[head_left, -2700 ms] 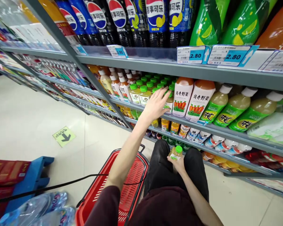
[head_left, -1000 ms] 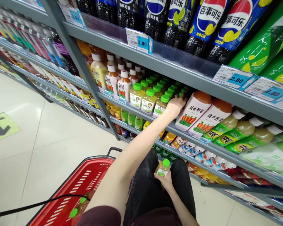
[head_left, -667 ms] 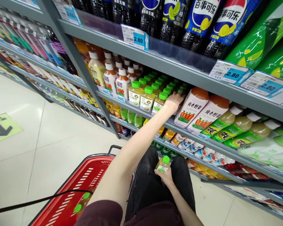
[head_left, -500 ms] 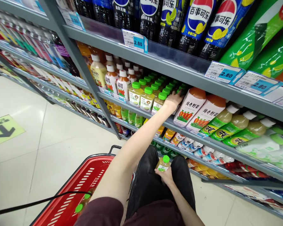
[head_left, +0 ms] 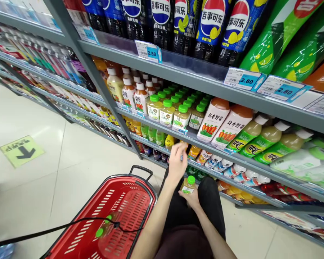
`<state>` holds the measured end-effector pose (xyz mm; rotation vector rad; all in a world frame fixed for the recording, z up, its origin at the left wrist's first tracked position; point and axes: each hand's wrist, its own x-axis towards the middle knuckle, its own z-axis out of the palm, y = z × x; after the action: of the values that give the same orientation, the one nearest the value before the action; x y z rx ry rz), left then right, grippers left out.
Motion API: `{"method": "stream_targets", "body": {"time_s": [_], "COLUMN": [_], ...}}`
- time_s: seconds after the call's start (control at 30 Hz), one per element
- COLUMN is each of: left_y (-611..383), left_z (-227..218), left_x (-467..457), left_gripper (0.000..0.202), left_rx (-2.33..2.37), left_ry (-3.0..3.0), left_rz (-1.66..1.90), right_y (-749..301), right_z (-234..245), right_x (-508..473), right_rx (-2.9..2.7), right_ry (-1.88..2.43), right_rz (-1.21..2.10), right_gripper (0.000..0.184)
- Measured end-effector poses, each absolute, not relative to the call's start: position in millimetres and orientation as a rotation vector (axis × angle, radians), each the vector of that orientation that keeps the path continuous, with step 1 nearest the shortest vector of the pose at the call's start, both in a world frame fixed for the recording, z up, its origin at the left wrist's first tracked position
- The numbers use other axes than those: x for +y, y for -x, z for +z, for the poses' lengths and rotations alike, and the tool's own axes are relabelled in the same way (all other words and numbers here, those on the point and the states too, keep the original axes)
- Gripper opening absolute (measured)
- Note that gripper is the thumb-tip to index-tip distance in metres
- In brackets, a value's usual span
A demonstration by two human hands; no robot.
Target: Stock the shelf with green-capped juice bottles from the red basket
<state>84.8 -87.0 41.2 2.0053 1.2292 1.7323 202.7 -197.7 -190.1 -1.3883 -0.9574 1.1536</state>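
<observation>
My right hand [head_left: 192, 197] is closed round a small yellowish juice bottle with a green cap [head_left: 188, 183], held upright over my lap. My left hand [head_left: 177, 162] hovers just above and left of that bottle, below the shelf edge, fingers loosely bent with nothing visible in them. On the middle shelf [head_left: 162, 126] stand rows of the same green-capped bottles [head_left: 178, 114], with a full front row. A red shopping basket [head_left: 124, 201] sits on the floor at my left with green-capped bottles [head_left: 99, 232] lying in it.
White carrot-juice bottles [head_left: 214, 120] lean beside the green-capped rows, and pale green-labelled bottles [head_left: 264, 142] lie to their right. Cola bottles [head_left: 162, 18] fill the top shelf. A black cord [head_left: 56, 228] crosses the basket. A yellow arrow sticker [head_left: 21, 151] marks the tiled floor.
My left hand has pulled back from the rear of the green-capped row and dropped down beside the bottle in my right hand. The right hand has stayed put.
</observation>
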Motion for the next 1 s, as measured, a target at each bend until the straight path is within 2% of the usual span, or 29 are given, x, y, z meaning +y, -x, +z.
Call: {"method": "stream_targets", "body": {"time_s": [0.07,0.13,0.2,0.27,0.4,0.53,0.8,1.0], "left_y": [-86.1,-88.1,-89.2,-88.9,-85.4,-79.6,-71.0,-74.8], "left_z": [-16.3,-68.3,-104.4,-121.8,-123.8,-125.8,-152.1,-153.3], "left_x": [-129.6,-164.2,-183.4,-185.1,-162.9,-152.7,-157.2,-156.6], "left_gripper": [0.019,0.019,0.030,0.041,0.048,0.050,0.049,0.052], "left_rx": [1.319,1.344,1.377,1.354,1.192,1.046,1.028,0.992], "left_ry": [-1.812,-1.709,-1.643,-1.601,-1.412,-1.313,-1.273,-1.216], "left_rz": [1.652,1.433,1.225,1.074,0.845,0.713,0.705,0.779], "right_y": [-203.5,-204.2,-205.0,-206.7,-212.9,-219.3,-220.6,-223.0], "right_z": [-186.8,-184.8,-184.0,-183.5,-179.8,-176.3,-173.0,-165.8], "right_x": [-195.0,-192.3,-190.5,-190.1,-192.0,-194.9,-197.5,-198.6], "right_rx": [-0.976,-0.970,-0.950,-0.934,-0.906,-0.879,-0.918,-0.953], "right_ry": [1.350,1.342,1.361,1.385,1.437,1.498,1.496,1.476], "right_rz": [1.157,1.161,1.164,1.162,1.154,1.133,1.176,1.184], "right_gripper": [0.054,0.052,0.048,0.047,0.052,0.049,0.056,0.058]}}
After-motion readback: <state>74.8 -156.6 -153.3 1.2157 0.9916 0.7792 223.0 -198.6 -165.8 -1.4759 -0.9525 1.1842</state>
